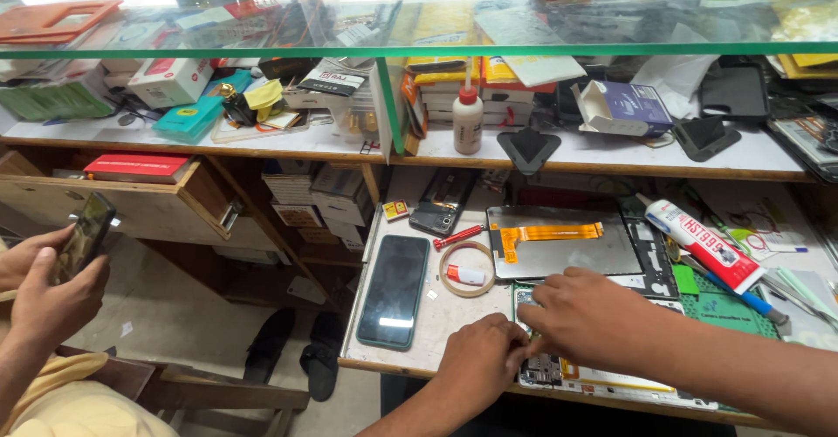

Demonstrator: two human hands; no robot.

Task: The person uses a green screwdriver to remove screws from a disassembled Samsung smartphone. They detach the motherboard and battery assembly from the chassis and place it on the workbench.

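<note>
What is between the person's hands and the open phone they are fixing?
Nothing visible. Both the left hand and the right hand already rest right on the open phone at the front edge of the table. The tape ring and the dark phone lie off to the side.

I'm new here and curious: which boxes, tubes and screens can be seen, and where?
Dark phone: flat on the bench, left of the hands, teal edge.
White tube: right on the bench, red lettering.
Blue-and-white box: open, on the shelf, right.
White box: shelf, left, red patch.
White bottle: shelf middle, red cap.
</note>
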